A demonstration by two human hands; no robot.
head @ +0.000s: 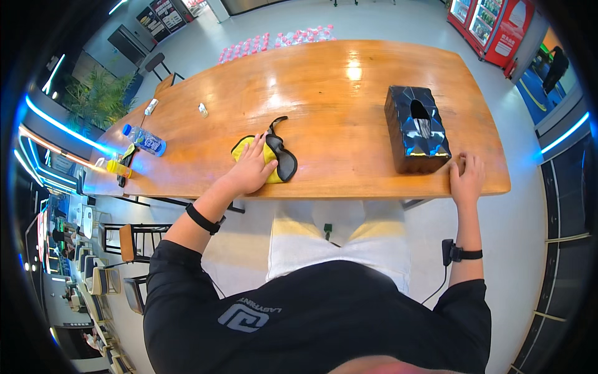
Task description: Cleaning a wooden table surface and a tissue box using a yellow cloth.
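Note:
A yellow and grey cloth (286,161) with black edging lies bunched on the wooden table (336,140), a dark strip of it sticking out at the far end. Flat on its yellow side rests my left hand (252,168), palm down, thumb spread from the fingers; no grip on the fabric shows. At the table's near right edge, my right hand (468,180) touches the wood with bent fingers and holds nothing visible. Just left of that hand stands a dark, faceted tissue box (411,149) with a tissue inside its oval opening.
Toward the left end are a clear bottle with a blue cap (145,140), a yellow-labelled bottle (117,168), a small white container (202,110) and a white item (151,107). Packs of pink-capped bottles (280,41) sit beyond the far edge. Chairs (135,243) stand left.

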